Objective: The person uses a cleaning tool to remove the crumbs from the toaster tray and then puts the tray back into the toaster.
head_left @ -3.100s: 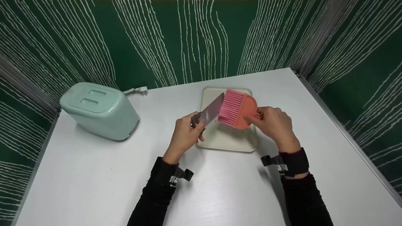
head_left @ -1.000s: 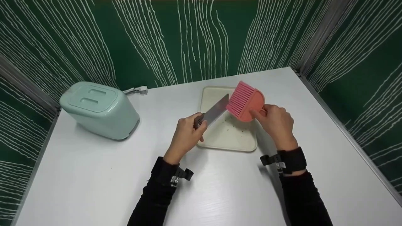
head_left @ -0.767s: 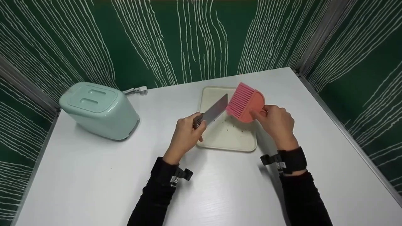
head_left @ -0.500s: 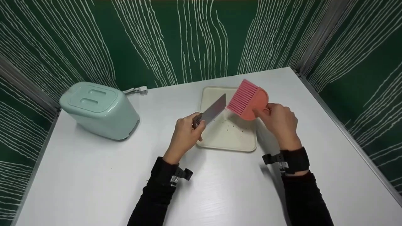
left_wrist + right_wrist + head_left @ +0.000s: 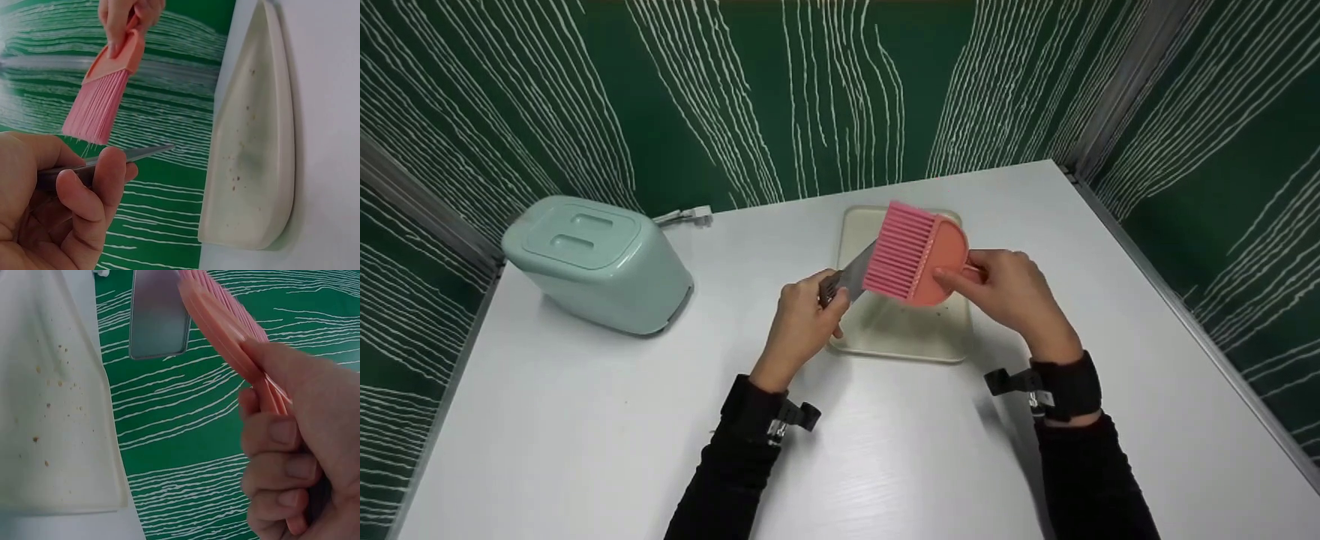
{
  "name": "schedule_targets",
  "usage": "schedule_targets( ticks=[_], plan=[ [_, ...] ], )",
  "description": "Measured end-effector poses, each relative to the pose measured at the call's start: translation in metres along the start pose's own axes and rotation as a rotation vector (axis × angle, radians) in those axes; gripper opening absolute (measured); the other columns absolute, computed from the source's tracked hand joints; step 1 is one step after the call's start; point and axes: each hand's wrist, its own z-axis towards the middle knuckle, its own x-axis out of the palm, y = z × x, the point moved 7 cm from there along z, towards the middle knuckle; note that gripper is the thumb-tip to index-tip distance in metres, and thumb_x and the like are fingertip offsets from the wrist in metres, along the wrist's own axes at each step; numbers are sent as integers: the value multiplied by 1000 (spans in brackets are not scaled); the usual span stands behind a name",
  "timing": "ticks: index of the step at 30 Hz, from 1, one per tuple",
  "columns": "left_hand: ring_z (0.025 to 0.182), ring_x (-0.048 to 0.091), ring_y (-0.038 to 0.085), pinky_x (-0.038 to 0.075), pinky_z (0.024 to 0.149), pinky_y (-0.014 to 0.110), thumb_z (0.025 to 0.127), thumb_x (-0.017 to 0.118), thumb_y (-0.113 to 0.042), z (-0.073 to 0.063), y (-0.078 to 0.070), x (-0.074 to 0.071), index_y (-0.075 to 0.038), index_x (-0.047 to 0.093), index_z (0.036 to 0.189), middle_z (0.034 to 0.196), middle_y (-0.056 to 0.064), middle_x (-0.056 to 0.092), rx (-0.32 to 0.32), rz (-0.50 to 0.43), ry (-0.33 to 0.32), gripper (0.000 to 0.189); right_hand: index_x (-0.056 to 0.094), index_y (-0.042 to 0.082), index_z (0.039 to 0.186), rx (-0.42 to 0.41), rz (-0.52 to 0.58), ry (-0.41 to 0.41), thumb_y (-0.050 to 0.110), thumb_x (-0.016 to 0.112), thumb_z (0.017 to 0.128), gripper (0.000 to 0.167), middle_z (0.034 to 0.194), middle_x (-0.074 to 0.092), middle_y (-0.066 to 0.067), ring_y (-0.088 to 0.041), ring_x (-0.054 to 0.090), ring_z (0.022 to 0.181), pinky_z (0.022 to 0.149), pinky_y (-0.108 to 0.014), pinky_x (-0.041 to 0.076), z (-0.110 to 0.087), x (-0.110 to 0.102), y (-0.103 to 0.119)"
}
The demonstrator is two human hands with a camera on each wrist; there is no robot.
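Observation:
My left hand (image 5: 804, 315) grips the dark end of a flat metal crumb tray (image 5: 858, 270), held tilted above a cream tray (image 5: 900, 343). In the right wrist view the crumb tray (image 5: 160, 323) shows a thin raised rim and a rounded corner. My right hand (image 5: 1014, 294) pinches the handle of a brush (image 5: 945, 262) with an orange body and pink bristles. From the head view the bristles cover the crumb tray's far part; in the left wrist view the bristle tips (image 5: 90, 138) are close above it. Brown crumbs (image 5: 35, 439) lie scattered on the cream tray.
A mint-green toaster (image 5: 600, 262) stands at the left of the white table (image 5: 585, 435), with a white plug and cord (image 5: 690, 216) behind it. Green walls with white streaks rise along the table's back and sides.
The brush went up and right off the crumb tray, then swung back down and left over it. More crumbs showed on the cream tray. My left hand stays nearly still.

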Motion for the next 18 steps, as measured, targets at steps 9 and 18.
schedule_targets(
  ticks=[9, 18],
  plan=[
    [49, 69, 15, 43, 45, 18, 104, 59, -12, -1, -3, 3, -4, 74, 114, 75, 8, 71, 17, -14, 38, 20, 58, 14, 75, 1, -43, 8, 57, 73, 98, 51, 62, 42, 6, -14, 41, 63, 59, -32, 30, 4, 12, -3],
    [51, 72, 25, 38, 44, 17, 103, 57, -11, -1, -9, 3, -5, 69, 96, 69, 17, 72, 50, -3, 51, 15, 47, 17, 68, 48, -71, -71, 60, 71, 99, 58, 61, 39, 5, -15, 39, 62, 57, -33, 27, 3, 9, -13]
  ],
)
